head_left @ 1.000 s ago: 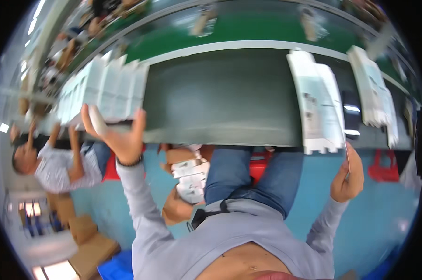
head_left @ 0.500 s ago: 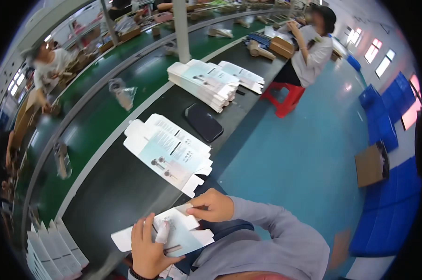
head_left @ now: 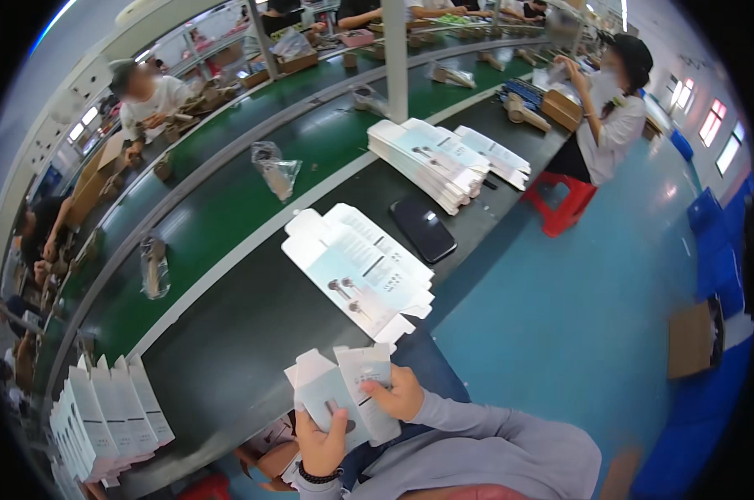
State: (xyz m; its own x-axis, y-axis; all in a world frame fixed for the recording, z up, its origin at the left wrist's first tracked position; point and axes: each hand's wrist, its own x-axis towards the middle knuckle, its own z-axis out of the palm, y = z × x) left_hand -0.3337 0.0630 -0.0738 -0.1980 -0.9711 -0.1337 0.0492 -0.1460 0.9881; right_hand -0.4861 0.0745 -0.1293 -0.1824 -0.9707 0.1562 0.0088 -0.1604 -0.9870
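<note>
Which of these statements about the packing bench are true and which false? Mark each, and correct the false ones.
1. Both hands hold one flat carton blank. True: the left hand and right hand grip the carton blank.
2. A dark phone lies on the bench beside a stack of flat blanks. True: the phone lies next to the stack.
3. The stool by the bench is blue. False: the stool is red.
4. The conveyor belt is green. True: the belt is green.
5. The folded cartons at the lower left lie flat. False: the folded cartons stand upright in a row.
</note>
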